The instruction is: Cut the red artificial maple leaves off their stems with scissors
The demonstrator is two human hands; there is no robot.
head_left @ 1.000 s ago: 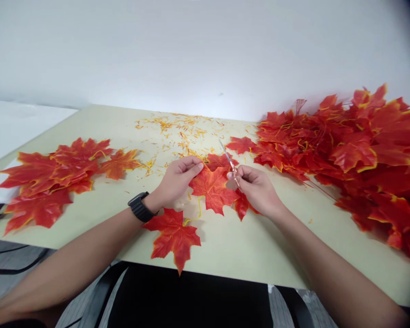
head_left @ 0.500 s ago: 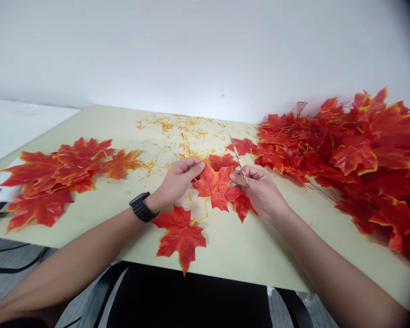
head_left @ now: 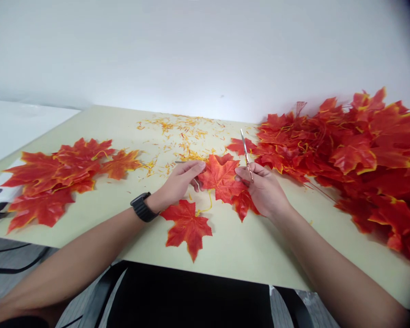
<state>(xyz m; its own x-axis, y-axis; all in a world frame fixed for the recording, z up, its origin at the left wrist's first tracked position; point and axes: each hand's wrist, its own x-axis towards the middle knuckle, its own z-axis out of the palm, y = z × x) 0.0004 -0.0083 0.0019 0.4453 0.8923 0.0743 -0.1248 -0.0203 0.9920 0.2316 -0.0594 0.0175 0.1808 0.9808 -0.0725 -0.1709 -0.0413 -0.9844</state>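
Observation:
My left hand (head_left: 184, 181), with a black watch at the wrist, pinches the left edge of a red maple leaf (head_left: 222, 178). Small scissors (head_left: 246, 155) point up and away from my right hand (head_left: 263, 189), whose fingers are wrapped round their handles; its thumb and fingertip are close to the leaf's right edge. A yellow stem runs from near this leaf down to another red leaf (head_left: 188, 228) lying toward the front edge. More red leaf lobes show behind and below the one between my hands.
Leaves with yellow edges (head_left: 58, 171) lie at the left, by a white device (head_left: 2, 187) with a black cable. A big heap of red leaves (head_left: 351, 155) fills the right. Yellow and orange trimmings (head_left: 187, 132) are scattered at the back of the table (head_left: 253, 255).
The held leaf has shifted slightly right and up, and the scissors have moved right with my right hand. The lower leaf has slid up and to the right.

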